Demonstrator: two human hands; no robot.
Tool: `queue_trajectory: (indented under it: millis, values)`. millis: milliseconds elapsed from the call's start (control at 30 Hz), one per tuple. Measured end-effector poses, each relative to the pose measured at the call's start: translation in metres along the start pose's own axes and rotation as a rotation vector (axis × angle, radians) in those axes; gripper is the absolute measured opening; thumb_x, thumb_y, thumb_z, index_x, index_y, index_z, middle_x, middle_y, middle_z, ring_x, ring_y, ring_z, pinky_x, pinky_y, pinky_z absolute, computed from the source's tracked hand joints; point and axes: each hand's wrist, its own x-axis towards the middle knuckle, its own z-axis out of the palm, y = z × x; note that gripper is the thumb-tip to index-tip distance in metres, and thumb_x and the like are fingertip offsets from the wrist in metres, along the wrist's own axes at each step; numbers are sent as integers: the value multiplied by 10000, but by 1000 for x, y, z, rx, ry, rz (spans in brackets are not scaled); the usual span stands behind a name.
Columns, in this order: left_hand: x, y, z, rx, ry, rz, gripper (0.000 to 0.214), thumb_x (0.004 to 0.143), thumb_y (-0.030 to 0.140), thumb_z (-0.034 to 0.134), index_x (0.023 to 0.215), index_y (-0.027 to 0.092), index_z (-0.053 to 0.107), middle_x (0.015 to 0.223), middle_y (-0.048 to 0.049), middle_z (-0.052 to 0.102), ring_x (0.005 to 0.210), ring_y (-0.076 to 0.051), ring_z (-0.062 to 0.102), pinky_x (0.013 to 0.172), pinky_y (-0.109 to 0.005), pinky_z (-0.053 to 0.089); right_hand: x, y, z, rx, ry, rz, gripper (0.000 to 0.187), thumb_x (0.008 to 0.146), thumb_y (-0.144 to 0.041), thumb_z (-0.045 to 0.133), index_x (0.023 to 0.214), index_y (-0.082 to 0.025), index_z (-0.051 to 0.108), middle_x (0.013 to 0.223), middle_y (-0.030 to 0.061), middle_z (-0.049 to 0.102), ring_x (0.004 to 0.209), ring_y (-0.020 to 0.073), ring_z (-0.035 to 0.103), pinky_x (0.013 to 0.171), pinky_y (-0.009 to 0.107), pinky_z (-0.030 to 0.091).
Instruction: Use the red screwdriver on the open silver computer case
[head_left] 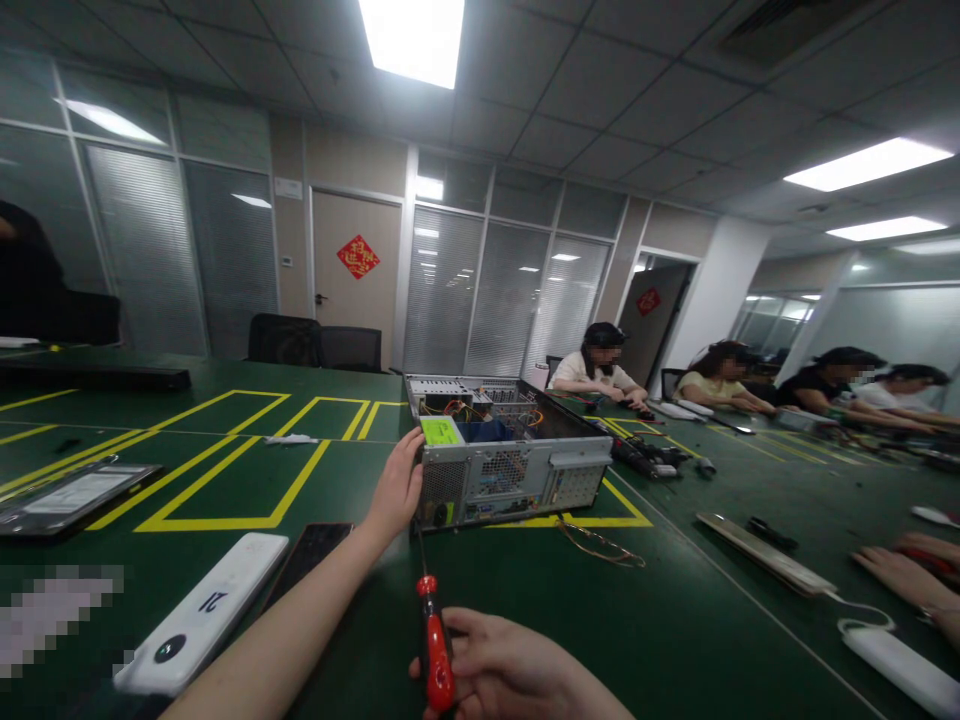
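An opened metal computer case (517,470) lies on the green table, with coloured wires and a bright green label (441,432) visible inside it. Against its left rear corner rests my left hand (396,482), fingers stretched along the edge. My right hand (487,660) is closed round a red and black screwdriver (436,640). The screwdriver's thin shaft points up toward the lower left corner of the case; whether its tip touches anything I cannot tell. Thin loose wires (600,545) lie just right of the case.
A white device marked 21 (210,605) and a dark flat slab (311,560) lie at left, near a drive-like metal part (75,495). Yellow tape lines mark the green table (360,640). At right are a power strip (765,553) and another person's hands (900,575). Several people sit farther back.
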Motion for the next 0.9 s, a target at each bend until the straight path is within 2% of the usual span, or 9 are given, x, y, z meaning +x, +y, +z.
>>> queue_trajectory:
  millis: [133,233,333,433,500,567,700,800,900]
  values:
    - [0,1,-1,-2,-7,-9,423,927,246,292,1346,189,303,1401,-115,367,1319,-210,331,1088,-446,302,1,2,-3,25,126,-2,430,657,-215,717,1031,-131,522,730,-22,589,593,77,587,600,233,382]
    - [0,2,-1,-12,-11,-13,424,929,250,288,1348,187,298,1404,-118,360,1321,-214,326,1089,-456,297,1,3,-4,44,206,0,369,637,-265,725,916,-156,510,733,-29,579,580,91,587,538,224,360]
    - [0,2,-2,-18,-13,-17,429,928,254,287,1352,192,298,1404,-117,360,1319,-218,330,1087,-461,300,1,3,-4,44,202,21,401,625,-291,726,900,-188,453,818,0,619,481,72,545,449,190,258]
    - [0,2,-1,-24,-11,-15,434,928,256,286,1358,197,293,1404,-116,359,1320,-222,329,1086,-469,298,0,2,-4,59,157,29,378,687,-326,681,959,-181,463,781,4,623,394,23,439,421,173,164]
    - [0,2,-1,-28,-14,-16,435,928,256,287,1359,198,290,1406,-115,355,1322,-220,324,1087,-470,295,-1,0,-5,94,131,23,401,710,-336,648,1036,-176,477,786,7,618,430,45,489,421,174,182]
    - [0,2,-1,-31,-16,-19,434,928,256,289,1358,200,288,1409,-114,352,1324,-217,320,1088,-467,294,-2,-1,-6,114,75,40,437,700,-276,632,1093,-182,468,865,27,627,530,90,578,444,183,251]
    - [0,1,-1,-29,-16,-20,436,929,255,289,1361,199,283,1411,-115,348,1328,-218,314,1089,-470,292,-1,0,-6,74,-40,47,530,631,-138,632,1124,-191,445,1000,61,629,755,170,653,611,245,392]
    - [0,0,0,-31,-8,-9,436,928,254,287,1360,198,288,1402,-118,359,1320,-219,327,1088,-473,290,1,2,-4,34,-35,23,563,644,-142,671,1151,-187,430,1014,74,631,827,180,650,744,308,408]
    - [0,-1,0,-30,-6,-7,435,928,252,288,1359,194,290,1401,-119,360,1320,-218,327,1087,-473,289,1,4,-3,13,17,-14,562,648,-188,726,1138,-180,450,921,40,634,764,149,640,742,304,399]
